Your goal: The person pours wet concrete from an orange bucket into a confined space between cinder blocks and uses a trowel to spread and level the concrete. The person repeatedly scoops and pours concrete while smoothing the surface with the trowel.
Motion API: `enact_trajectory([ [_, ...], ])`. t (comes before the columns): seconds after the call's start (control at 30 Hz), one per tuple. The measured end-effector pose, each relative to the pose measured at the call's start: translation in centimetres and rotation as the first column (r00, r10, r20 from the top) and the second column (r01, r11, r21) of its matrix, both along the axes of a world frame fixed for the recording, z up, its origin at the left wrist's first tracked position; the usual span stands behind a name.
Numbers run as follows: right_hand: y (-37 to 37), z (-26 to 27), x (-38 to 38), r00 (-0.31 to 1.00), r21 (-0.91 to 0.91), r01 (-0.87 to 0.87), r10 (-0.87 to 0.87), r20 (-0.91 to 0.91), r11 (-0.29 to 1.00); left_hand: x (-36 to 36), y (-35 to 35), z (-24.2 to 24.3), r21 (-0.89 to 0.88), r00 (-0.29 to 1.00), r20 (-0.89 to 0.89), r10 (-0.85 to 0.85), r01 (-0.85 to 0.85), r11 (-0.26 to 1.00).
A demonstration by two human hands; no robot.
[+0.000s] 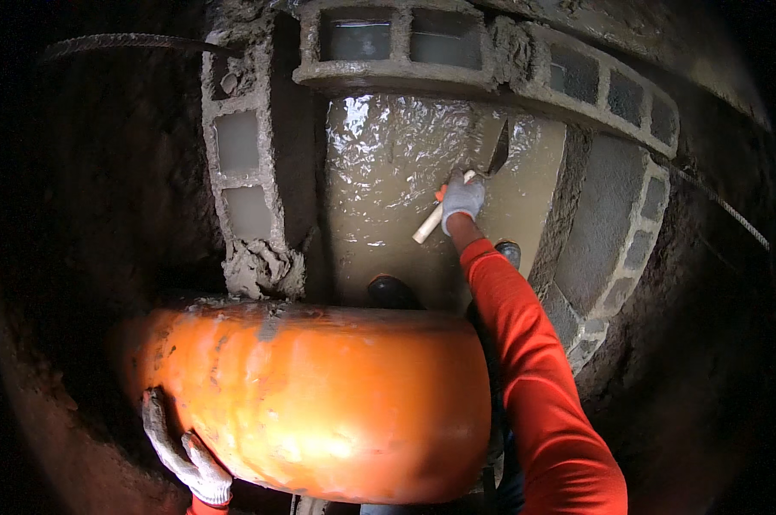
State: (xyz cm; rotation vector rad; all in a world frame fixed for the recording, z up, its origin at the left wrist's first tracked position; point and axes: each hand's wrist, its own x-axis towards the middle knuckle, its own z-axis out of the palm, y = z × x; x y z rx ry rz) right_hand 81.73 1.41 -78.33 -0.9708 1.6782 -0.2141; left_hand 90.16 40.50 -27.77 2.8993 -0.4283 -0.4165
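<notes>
My right hand (463,198), in a light knit glove, is closed around the pale handle of a trowel (500,148). The trowel's dark blade is tilted over muddy water (388,219) on the floor between the block walls. A bit of orange shows beside the gloved fingers. At the lower left, my left hand (198,467), in a dirty glove, lies with spread fingers against the side of a large orange pipe (336,399). The pipe's upper edge is smeared with mortar.
Hollow concrete block walls stand at the left (275,199), far side (394,71) and right (603,225). A mortar heap (262,267) caps the left wall's near end. Rebar pieces jut out at left (136,42) and right (726,203). Two dark boots (393,293) stand in the water.
</notes>
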Motion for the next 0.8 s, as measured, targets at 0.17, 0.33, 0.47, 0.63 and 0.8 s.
enact_trajectory([
  [0.17,3.4,-1.2,1.3,0.988,0.098,0.05,-0.064,0.138,0.994,0.0,0.0,-0.2,-0.017,1.0,-0.002,-0.001,0.001,1.0],
  [0.33,6.5,-2.3,3.1,0.962,0.35,-0.012,-0.085,0.26,0.937,0.3,0.1,0.2,0.048,0.998,-0.041,-0.039,0.041,0.998],
  [0.47,10.5,-0.5,5.6,0.968,0.43,-0.025,-0.085,0.235,0.903,0.0,0.7,0.5,0.05,0.999,-0.043,-0.008,0.01,0.999],
  [0.63,12.6,-0.3,8.1,0.978,0.384,-0.097,0.016,0.21,0.918,0.1,1.0,0.2,0.043,0.999,-0.043,0.012,-0.011,0.999],
  [0.8,14.3,1.0,10.6,0.971,0.45,-0.153,0.049,0.235,0.88,0.0,1.1,0.3,0.044,1.0,-0.023,0.002,-0.001,0.999],
])
